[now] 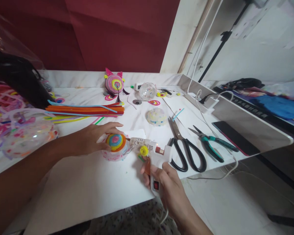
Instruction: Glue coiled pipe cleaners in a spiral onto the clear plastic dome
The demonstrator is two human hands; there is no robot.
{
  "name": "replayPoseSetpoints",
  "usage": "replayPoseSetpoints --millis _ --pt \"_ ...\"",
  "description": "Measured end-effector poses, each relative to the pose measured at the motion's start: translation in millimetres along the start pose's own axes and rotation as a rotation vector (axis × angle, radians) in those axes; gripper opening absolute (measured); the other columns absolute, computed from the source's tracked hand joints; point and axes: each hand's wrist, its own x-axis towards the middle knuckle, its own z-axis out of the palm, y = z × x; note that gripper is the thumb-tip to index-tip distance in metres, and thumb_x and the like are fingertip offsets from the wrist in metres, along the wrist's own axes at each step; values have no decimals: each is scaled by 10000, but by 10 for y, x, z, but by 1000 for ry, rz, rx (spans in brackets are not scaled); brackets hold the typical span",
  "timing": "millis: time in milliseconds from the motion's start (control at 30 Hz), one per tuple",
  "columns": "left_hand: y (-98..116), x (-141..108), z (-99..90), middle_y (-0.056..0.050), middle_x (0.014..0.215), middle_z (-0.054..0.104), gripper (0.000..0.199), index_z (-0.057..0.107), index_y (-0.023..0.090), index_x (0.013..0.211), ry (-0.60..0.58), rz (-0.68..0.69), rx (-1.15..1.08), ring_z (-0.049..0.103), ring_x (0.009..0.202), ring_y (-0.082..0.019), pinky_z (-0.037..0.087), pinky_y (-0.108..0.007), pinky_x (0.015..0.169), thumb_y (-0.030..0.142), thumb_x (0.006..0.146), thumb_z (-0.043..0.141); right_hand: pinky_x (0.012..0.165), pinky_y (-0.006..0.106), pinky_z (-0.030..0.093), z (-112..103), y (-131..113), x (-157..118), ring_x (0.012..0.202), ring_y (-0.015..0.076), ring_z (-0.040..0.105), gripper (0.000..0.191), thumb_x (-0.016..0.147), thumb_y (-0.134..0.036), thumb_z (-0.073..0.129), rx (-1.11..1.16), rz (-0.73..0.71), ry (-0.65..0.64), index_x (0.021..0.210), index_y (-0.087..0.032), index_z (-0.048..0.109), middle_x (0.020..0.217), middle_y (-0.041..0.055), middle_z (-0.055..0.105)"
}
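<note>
My left hand (107,132) is curled round a clear speckled dome that has a coiled disc of colored pipe cleaner (116,141) on top, in blue, yellow, orange and red. Wrapped round the handle of a white hot glue gun (159,156) is my right hand (166,178). The gun's nozzle points left and reaches the disc's right edge; whether it touches cannot be made out. A small yellow coil (144,150) sits at the gun's barrel. White paper (88,182) lies under the dome.
Black-handled scissors (178,133), green-handled pliers (208,140) and a dark phone (235,137) lie right. Behind are a pipe cleaner bundle (85,109), a speckled half dome (156,117), a clear ball (147,91) and a pink eared ornament (114,84). A power strip (201,102) trails cables.
</note>
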Motion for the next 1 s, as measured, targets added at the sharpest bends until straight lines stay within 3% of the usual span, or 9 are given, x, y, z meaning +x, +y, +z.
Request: replayPoseSetpoints --millis 433,600,833,1000 --pt "-41 -1 13 -91 1480 722 892 434 340 1605 -5 -26 29 669 1341 -377 410 -538 1211 861 897 583 657 295 372 -99 105 -155 666 156 509 389 931 -532 669 -76 24 -57 832 -162 733 689 8 626" --pt "-33 6 2 -95 1476 724 874 438 330 1600 -4 -11 8 684 1324 -366 472 -494 1166 820 897 614 678 297 380 -81 102 -207 679 166 519 419 943 -550 639 -104 13 -91 849 -161 760 688 13 628" --pt "-20 12 -4 -94 1473 726 850 449 320 1592 -3 -3 14 694 1323 -351 497 -474 1153 789 904 621 703 310 412 -46 16 -298 710 186 538 434 881 -586 710 -162 80 -20 832 -165 803 715 26 635" --pt "68 -16 -4 -3 1419 762 818 460 290 1560 38 13 45 719 1272 -302 506 -416 1129 799 931 580 776 354 491 -130 69 -424 788 231 595 519 902 -678 679 -273 51 36 993 -195 845 830 63 713"
